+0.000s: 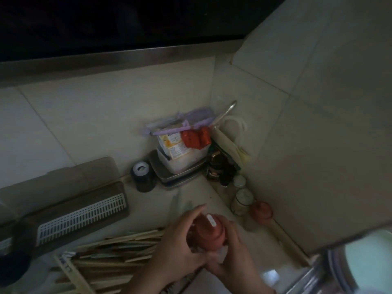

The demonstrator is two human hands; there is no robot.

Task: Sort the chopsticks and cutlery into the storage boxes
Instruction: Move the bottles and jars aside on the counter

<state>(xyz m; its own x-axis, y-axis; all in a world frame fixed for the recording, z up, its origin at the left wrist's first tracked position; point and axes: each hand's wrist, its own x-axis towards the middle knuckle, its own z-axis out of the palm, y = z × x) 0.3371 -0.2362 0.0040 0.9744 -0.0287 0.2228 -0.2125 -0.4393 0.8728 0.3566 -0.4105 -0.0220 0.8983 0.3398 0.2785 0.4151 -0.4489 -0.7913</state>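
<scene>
A heap of wooden chopsticks [114,255] lies on the pale counter at the lower left, partly in a light holder. Just right of it my left hand [180,242] and my right hand [229,257] both grip a jar with a reddish-brown lid [209,232], held tilted above the counter. The jar's body is mostly hidden by my fingers. A grey storage box [63,187] with a white slotted insert [82,219] sits at the left by the wall, its lid open behind it.
The corner holds a plastic tub of packets [182,149] on a metal tray, a dark cup [143,177], dark bottles [216,168] and small jars, one red-lidded [261,212]. A metal pot with a pale lid [360,266] stands at the lower right. The scene is dim.
</scene>
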